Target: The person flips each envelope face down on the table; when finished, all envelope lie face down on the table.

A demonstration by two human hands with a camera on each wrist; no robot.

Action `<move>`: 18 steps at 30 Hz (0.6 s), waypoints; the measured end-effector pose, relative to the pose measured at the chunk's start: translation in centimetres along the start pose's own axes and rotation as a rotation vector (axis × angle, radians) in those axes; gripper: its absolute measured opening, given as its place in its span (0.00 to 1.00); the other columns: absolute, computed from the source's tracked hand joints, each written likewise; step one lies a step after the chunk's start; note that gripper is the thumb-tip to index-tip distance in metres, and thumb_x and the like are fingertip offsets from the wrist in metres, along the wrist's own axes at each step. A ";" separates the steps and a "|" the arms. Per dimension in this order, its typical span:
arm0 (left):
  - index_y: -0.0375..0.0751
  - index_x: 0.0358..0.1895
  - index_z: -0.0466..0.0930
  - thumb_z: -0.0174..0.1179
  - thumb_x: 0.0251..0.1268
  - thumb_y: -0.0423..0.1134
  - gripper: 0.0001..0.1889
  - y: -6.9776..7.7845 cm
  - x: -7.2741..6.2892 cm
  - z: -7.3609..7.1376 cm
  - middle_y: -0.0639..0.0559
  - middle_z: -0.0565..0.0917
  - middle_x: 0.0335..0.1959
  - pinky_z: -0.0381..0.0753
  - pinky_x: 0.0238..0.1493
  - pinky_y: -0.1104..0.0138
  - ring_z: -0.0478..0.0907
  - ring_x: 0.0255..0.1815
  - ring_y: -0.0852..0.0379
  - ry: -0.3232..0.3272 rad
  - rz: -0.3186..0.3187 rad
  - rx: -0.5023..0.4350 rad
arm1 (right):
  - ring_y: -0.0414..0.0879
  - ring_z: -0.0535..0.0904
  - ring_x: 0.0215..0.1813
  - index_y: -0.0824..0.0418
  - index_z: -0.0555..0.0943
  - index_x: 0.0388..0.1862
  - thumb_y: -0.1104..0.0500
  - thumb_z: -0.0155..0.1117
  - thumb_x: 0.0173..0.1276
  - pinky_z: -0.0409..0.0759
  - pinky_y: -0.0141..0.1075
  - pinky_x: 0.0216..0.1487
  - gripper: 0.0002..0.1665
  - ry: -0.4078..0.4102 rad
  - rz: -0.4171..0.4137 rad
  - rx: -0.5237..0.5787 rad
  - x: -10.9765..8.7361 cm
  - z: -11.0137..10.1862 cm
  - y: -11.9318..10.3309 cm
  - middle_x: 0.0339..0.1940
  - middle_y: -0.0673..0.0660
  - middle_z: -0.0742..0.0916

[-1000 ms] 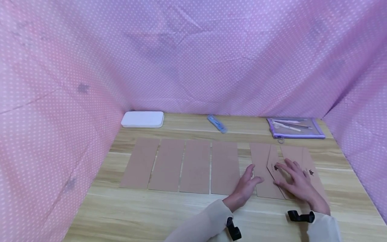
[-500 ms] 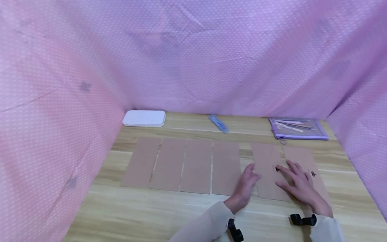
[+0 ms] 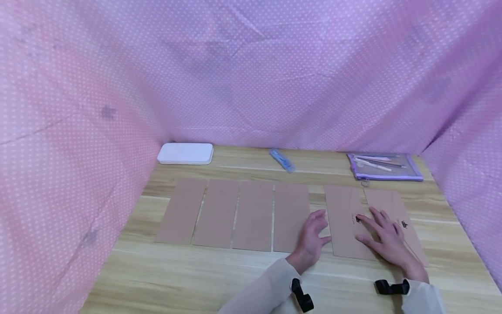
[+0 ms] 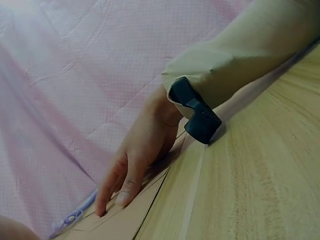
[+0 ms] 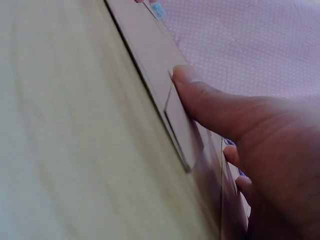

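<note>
Two brown kraft paper envelopes printed with small crown marks lie flat at the right of the table in the head view. My right hand [image 3: 386, 237] rests with fingers spread over the inner envelope [image 3: 343, 222] and the outer envelope [image 3: 386, 198], its index fingertip at the inner crown. The right wrist view shows the thumb [image 5: 210, 102] on an angled flap [image 5: 182, 130]. My left hand [image 3: 310, 240], fingers loosely bent and holding nothing, is over the right edge of a plain brown piece [image 3: 291, 209], thumb tip right at the inner envelope's left edge.
Several plain brown pieces [image 3: 217, 213] lie in a row to the left. Along the back are a white case [image 3: 185, 153], a small blue item [image 3: 281, 160] and a purple-edged zip pouch [image 3: 408, 168] with pens. Pink dotted cloth [image 3: 251, 78] surrounds the table.
The inner envelope's dark-edged pointed flap, visible a second ago, no longer stands out in the head view. My left hand has drawn back left off that envelope; the right stays nearly still.
</note>
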State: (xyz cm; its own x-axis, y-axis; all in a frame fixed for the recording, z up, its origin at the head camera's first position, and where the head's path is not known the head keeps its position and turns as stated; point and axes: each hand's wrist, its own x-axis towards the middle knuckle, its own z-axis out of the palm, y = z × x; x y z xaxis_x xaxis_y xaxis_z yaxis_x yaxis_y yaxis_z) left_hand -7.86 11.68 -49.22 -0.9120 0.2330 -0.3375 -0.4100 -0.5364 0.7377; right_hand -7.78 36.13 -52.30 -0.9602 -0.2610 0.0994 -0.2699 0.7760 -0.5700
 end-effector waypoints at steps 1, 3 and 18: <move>0.34 0.66 0.68 0.47 0.68 0.41 0.25 0.0 0.1 0.0 0.36 0.64 0.74 0.66 0.67 0.34 0.62 0.73 0.37 0.007 -0.005 -0.019 | 0.79 0.42 0.78 0.56 0.71 0.72 0.53 0.68 0.66 0.34 0.82 0.64 0.36 0.004 -0.001 0.000 -0.1 0.0 0.0 0.78 0.77 0.58; 0.34 0.64 0.69 0.47 0.68 0.43 0.25 0.1 0.4 -0.1 0.36 0.65 0.72 0.69 0.65 0.36 0.64 0.70 0.38 0.020 -0.013 -0.054 | 0.79 0.42 0.78 0.56 0.71 0.72 0.53 0.68 0.66 0.34 0.81 0.65 0.36 0.009 -0.002 0.003 -0.1 0.0 0.0 0.78 0.77 0.58; 0.37 0.67 0.65 0.42 0.70 0.48 0.27 0.1 0.8 -0.8 0.30 0.73 0.69 0.78 0.53 0.56 0.76 0.64 0.42 -0.066 -0.061 -0.194 | 0.77 0.40 0.80 0.56 0.68 0.74 0.53 0.65 0.69 0.31 0.79 0.67 0.36 -0.009 0.018 0.033 -0.1 -0.2 0.1 0.79 0.76 0.57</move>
State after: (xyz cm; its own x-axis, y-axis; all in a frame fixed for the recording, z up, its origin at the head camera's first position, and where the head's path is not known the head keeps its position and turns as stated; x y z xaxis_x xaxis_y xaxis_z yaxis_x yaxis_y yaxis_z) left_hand -8.65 11.20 -49.94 -0.8866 0.3193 -0.3346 -0.4612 -0.6642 0.5884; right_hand -7.72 36.37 -52.18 -0.9641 -0.2526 0.0820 -0.2503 0.7611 -0.5984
